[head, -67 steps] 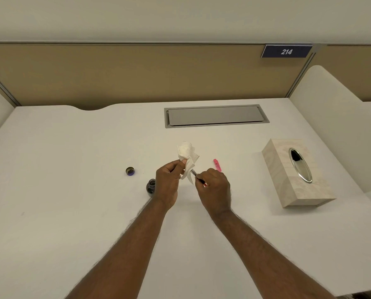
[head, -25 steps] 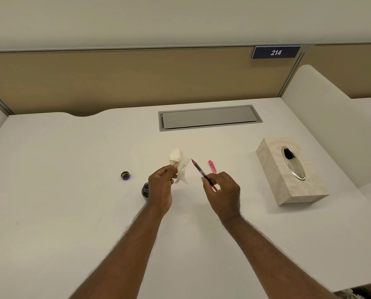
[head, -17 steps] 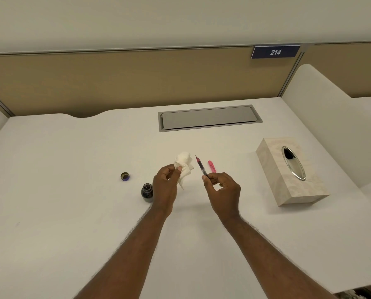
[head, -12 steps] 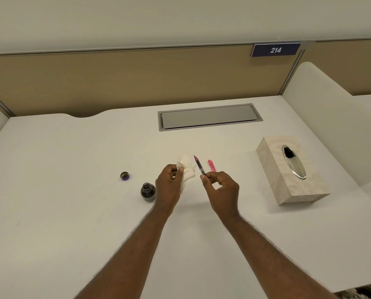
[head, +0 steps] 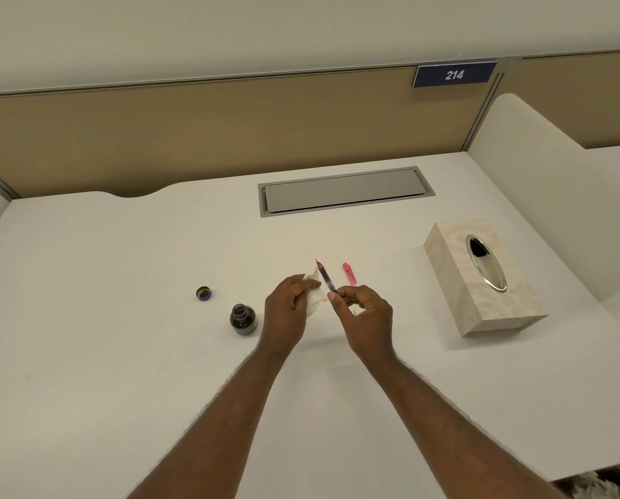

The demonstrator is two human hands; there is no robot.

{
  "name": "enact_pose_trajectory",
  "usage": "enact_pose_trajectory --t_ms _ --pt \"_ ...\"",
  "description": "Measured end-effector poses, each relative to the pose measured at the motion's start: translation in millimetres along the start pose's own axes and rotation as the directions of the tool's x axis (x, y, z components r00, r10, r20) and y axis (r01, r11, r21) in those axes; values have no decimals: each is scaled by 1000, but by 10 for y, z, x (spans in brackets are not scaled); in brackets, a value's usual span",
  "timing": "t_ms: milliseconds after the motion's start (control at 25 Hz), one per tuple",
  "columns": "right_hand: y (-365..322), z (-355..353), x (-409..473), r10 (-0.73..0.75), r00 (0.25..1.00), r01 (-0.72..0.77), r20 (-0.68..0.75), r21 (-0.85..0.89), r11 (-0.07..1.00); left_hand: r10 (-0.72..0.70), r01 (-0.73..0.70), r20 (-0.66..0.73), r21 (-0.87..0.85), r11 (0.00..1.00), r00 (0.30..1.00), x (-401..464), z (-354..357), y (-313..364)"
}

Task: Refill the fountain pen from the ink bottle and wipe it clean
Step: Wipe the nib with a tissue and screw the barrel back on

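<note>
Right hand (head: pixel 364 315) pinches the fountain pen (head: pixel 325 276) by its lower end, thumb and forefinger clamped on the barrel. Pen sticks up and away from the grip, nib end on top, tilted slightly left. Dark ink shows in the clear barrel, pink section near the nib.

Left hand (head: pixel 287 311) is clenched on a crumpled white tissue (head: pixel 315 297). Tissue sits just left of the pen barrel, right beside it; can't tell if they touch.

Both hands are above the white desk (head: pixel 103 354), mid-desk. Open ink bottle (head: pixel 243 318) stands on the desk just left of the left hand. Its cap (head: pixel 203 293) lies further left and back, apart from the bottle. Pink pen cap (head: pixel 349 273) lies on the desk just right of the pen. Tissue box (head: pixel 481 279) is well off to the right.
</note>
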State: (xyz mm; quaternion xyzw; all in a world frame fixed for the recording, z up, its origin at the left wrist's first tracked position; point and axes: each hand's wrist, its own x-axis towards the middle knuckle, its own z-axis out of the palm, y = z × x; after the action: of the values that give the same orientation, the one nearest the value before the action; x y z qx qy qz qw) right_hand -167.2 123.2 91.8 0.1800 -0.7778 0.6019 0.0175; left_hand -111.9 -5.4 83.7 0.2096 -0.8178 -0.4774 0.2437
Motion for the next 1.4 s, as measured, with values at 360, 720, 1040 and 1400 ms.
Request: enact_pose_trajectory --t_ms 360,720,1040,1400 --pt "51 37 -58 126 982 -127 137 0 992 -173 168 3 -270 948 985 -46 39 121" --pt "177 -62 -40 86 996 -85 25 -41 996 -242 209 -93 -272 939 966 -15 45 67" --pt "700 -269 -82 252 967 -167 26 -681 713 -208 177 -120 -224 958 971 29 57 24" --pt "761 -268 -51 288 953 -120 89 -764 634 -187 159 -143 -187 969 972 67 -31 201"
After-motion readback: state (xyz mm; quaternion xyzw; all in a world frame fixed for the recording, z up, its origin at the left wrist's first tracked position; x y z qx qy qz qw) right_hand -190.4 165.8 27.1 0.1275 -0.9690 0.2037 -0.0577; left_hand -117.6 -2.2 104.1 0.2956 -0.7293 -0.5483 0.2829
